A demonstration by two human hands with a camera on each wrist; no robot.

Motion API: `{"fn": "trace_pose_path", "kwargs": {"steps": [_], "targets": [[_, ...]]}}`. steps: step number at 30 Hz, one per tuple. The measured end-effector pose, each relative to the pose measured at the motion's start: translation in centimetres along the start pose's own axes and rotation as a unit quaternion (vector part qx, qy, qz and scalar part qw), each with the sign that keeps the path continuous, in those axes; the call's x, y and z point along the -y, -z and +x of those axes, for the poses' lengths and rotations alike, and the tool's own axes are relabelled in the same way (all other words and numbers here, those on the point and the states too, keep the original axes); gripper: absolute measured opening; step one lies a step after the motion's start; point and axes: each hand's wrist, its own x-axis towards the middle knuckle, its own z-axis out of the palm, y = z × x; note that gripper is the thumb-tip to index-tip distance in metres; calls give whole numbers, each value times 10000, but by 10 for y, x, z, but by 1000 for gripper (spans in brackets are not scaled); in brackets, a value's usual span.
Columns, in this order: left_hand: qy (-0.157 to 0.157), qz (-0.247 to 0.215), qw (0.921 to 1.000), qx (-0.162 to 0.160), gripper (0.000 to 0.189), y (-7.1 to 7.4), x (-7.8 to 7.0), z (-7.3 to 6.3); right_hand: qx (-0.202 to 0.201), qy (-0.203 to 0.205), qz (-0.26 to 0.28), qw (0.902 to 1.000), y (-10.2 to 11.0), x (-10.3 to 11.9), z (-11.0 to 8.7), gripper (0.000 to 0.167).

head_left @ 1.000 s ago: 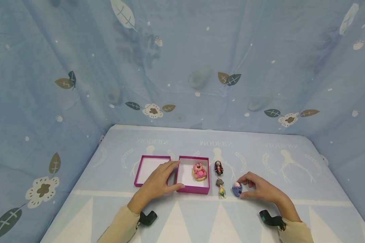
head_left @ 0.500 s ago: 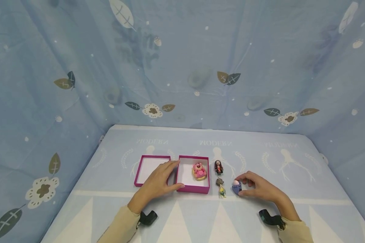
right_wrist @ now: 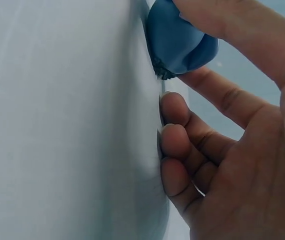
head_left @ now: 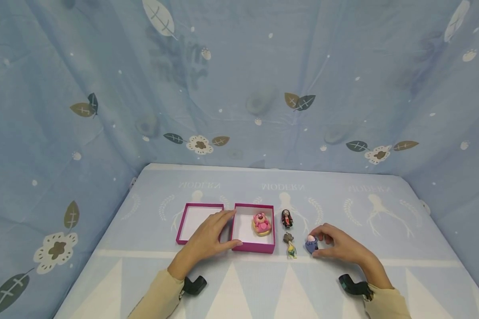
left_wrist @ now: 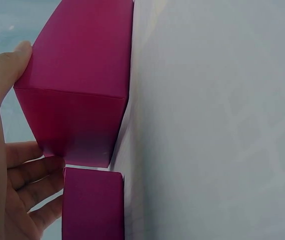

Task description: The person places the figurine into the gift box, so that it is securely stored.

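Observation:
My left hand (head_left: 207,237) holds the left side of an open magenta box (head_left: 253,247), its thumb at the near corner and fingertips toward the far one. Inside the box lies a pink bear figurine (head_left: 261,224) on a yellowish base. Over on the right, my right hand (head_left: 339,245) pinches a small blue figurine (head_left: 311,245) with a pale pink top between thumb and index finger, low at the table. In the right wrist view, the blue figurine (right_wrist: 175,37) shows a dark, rough patch at its lower end, while the other fingertips rest on the cloth.
The magenta-rimmed lid (head_left: 199,205) lies left of the box, partly behind my left hand. Between box and right hand lie a dark-haired figurine (head_left: 287,219) in black and red and a grey-headed figurine (head_left: 290,246) in yellow and green. A patterned cloth covers the table (head_left: 335,195).
The blue figurine has turned slightly between the right thumb and finger, staying nearly in place. The left hand, box and other figurines have not moved.

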Motion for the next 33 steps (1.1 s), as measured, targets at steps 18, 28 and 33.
{"fn": "trace_pose_path", "kwargs": {"steps": [18, 28, 33], "targets": [[-129, -88, 9998, -108, 89, -1, 2, 0, -290, -41, -148, 9995, -3, -4, 1, 46], [-44, -108, 9999, -41, 90, -2, 2, 0, -132, -215, 13, 9997, -1, 4, 1, 47], [-74, -87, 9999, -84, 89, -2, 2, 0, -33, -149, -45, 9999, -2, 4, 2, 45]]}}
